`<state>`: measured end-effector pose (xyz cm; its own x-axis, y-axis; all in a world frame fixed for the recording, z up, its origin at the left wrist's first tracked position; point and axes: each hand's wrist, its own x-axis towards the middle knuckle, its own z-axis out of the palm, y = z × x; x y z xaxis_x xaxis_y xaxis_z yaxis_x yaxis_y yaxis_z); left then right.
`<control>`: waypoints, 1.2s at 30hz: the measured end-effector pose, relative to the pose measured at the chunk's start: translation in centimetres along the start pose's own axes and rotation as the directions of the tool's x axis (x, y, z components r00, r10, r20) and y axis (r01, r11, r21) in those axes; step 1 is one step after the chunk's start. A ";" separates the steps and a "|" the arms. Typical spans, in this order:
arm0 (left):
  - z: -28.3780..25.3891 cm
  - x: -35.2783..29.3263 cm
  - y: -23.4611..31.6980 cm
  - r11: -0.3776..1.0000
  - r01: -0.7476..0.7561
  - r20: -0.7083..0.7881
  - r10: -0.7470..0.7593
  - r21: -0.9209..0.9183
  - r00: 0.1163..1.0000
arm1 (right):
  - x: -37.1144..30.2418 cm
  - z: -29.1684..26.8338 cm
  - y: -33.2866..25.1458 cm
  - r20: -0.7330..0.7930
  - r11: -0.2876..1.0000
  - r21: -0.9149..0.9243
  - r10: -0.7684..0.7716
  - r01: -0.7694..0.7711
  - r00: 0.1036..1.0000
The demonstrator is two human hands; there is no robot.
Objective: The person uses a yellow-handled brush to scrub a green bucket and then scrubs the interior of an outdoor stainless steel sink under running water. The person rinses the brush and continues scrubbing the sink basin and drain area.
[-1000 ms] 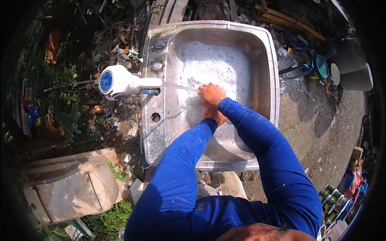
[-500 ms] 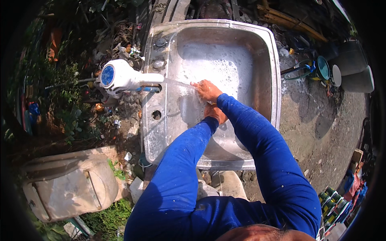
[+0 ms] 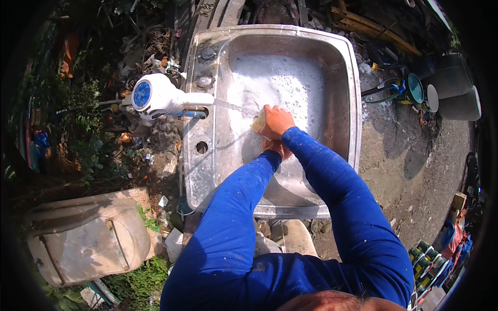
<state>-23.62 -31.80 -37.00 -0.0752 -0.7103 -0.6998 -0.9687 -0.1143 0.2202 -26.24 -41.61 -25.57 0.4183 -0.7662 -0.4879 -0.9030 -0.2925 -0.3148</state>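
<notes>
Over the sink basin (image 3: 337,129), my right hand (image 3: 279,122) is closed around a pale yellow, sponge-like thing (image 3: 258,123), which shows past its fingers. My left hand (image 3: 276,147) lies just below, against the right one; its fingers are hidden. Water runs from the spout of a white tap (image 3: 171,98) with a round blue face and falls beside the yellow thing. White suds (image 3: 295,88) float on cloudy water in the far part of the basin.
Left of the sink are plants, litter and a beige plastic shell (image 3: 88,238) on the ground. A grey bin (image 3: 451,78) and a teal bucket (image 3: 415,88) stand at the right. Wooden planks (image 3: 376,33) lie beyond the sink, and small stacked containers (image 3: 425,262) sit at lower right.
My right hand has shifted slightly right and down, and the yellow thing now shows in it. The suds have spread toward the tap. The tap's stream now falls beside the hand.
</notes>
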 end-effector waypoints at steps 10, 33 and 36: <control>-1.1 -0.4 0.2 0.996 -0.028 0.149 0.039 -0.079 0.988 | 0.9 0.6 -0.3 0.008 0.987 -0.105 -0.118 0.118 0.993; -2.9 -1.3 1.1 0.963 -0.129 -0.059 0.118 -0.239 0.991 | 2.8 2.3 6.1 0.044 0.918 0.345 -0.225 0.197 0.973; -1.2 0.0 1.0 0.981 -0.176 -0.146 0.162 -0.085 0.976 | 3.7 2.5 5.4 0.056 0.926 0.296 -0.263 0.235 0.963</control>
<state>-24.32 -32.75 -35.90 -0.1961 -0.8132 -0.5480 -0.9166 -0.0465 0.3970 -29.28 -44.63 -31.12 0.6457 -0.6291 -0.4327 -0.7082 -0.2816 -0.6474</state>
